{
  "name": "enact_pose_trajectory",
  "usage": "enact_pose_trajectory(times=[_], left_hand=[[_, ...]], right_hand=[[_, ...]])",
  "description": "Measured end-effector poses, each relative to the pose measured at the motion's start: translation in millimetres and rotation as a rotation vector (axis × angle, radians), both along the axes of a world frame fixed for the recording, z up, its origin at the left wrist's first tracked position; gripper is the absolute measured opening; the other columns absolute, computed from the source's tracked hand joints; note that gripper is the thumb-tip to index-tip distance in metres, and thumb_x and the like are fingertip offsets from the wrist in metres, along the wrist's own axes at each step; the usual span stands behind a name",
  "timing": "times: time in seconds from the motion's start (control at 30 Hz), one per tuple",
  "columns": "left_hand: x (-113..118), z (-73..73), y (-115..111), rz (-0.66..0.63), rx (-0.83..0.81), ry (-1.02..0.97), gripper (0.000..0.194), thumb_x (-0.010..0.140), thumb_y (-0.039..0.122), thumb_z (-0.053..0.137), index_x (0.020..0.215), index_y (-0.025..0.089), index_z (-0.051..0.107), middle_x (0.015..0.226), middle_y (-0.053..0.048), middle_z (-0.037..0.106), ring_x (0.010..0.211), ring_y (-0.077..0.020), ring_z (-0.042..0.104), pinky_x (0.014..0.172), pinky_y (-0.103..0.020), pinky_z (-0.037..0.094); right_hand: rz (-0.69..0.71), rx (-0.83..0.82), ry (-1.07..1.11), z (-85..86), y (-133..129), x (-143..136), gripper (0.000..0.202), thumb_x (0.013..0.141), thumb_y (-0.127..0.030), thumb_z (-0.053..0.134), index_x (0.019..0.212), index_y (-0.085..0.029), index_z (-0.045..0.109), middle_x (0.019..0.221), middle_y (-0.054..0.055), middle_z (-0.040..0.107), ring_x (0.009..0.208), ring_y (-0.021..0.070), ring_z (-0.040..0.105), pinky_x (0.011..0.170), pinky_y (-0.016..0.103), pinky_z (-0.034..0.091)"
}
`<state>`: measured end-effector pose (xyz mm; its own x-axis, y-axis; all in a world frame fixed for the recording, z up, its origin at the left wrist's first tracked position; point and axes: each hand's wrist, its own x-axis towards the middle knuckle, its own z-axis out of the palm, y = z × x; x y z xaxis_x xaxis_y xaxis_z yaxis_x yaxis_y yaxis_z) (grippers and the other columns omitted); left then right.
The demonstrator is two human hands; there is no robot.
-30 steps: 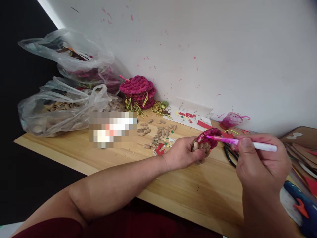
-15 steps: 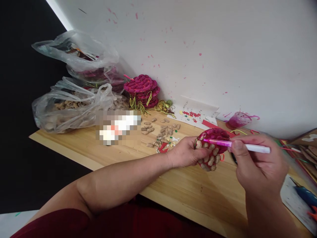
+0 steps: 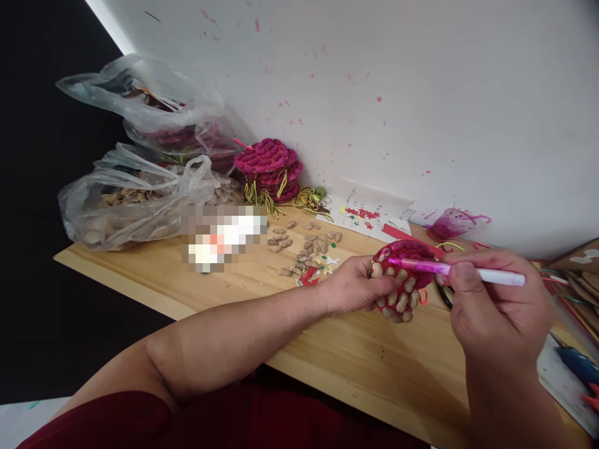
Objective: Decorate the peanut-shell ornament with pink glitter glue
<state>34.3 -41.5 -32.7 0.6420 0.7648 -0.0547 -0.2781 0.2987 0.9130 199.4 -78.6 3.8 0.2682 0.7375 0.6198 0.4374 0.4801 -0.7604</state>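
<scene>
Pinched by its edge in my left hand point(image 3: 353, 287) is a round disc covered with peanuts point(image 3: 403, 298). Its upper part is magenta, while the peanuts lower down keep their natural tan on a red base. My right hand point(image 3: 500, 305) grips a slim paintbrush point(image 3: 500, 275) with a white handle and a pink-stained front. The brush's tip rests on or just over the upper face of the disc; whether it touches is hard to tell. An orange-red loop point(image 3: 423, 297) hangs at the disc's right side.
Loose peanuts point(image 3: 313, 246) lie on the wooden table point(image 3: 262, 318). Plastic bags point(image 3: 135, 206), stacked magenta discs point(image 3: 269, 162) with tassels and a blurred-out object point(image 3: 224, 240) are to the left. Behind are paper with red stars point(image 3: 362, 214) and a pink-stained cup point(image 3: 452, 224).
My right hand and the paintbrush have shifted right and slightly down, and the brush tip has slid right along the disc. My left hand stays nearly in place.
</scene>
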Motion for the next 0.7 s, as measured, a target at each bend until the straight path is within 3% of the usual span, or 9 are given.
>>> enact_pose_trajectory(times=[0.2,0.37,0.53,0.7], left_hand=[[1,-9.4,2,0.008,0.031,0.016,0.024,0.085,0.039,0.070,0.082,0.014,0.067,0.066,-0.003,0.069,0.050,-0.0090,0.056,0.044,-0.019,0.035],[0,-9.6,-1,-0.048,0.066,-0.006,0.034,0.090,0.046,0.065,0.082,0.014,0.070,0.073,-0.008,0.074,0.055,-0.0114,0.063,0.041,-0.019,0.030],[0,-12.2,-1,0.025,0.039,0.040,0.032,0.085,0.047,0.073,0.084,0.015,0.069,0.073,-0.005,0.074,0.051,-0.0091,0.057,0.041,-0.019,0.029],[1,-13.3,-3,0.025,0.036,0.043,0.030,0.086,0.045,0.072,0.080,0.016,0.065,0.066,-0.001,0.069,0.047,-0.0075,0.052,0.040,-0.019,0.028]], right_hand=[[-0.067,0.040,0.019,-4.5,5,2,0.015,0.085,-0.036,0.079,0.090,-0.026,0.069,0.080,0.002,0.069,0.067,0.0179,0.061,0.063,0.036,0.047],[0.046,0.026,-0.061,-3.2,5,3,0.019,0.089,-0.038,0.074,0.086,-0.021,0.066,0.075,-0.001,0.064,0.063,0.0127,0.056,0.058,0.028,0.045],[0.018,0.014,-0.081,1.0,5,2,0.016,0.094,-0.036,0.067,0.088,-0.022,0.062,0.073,-0.002,0.062,0.065,0.0125,0.056,0.062,0.027,0.045],[0.100,0.006,-0.115,1.9,4,1,0.013,0.095,-0.032,0.065,0.089,-0.022,0.062,0.077,-0.001,0.063,0.066,0.0132,0.057,0.063,0.028,0.046]])
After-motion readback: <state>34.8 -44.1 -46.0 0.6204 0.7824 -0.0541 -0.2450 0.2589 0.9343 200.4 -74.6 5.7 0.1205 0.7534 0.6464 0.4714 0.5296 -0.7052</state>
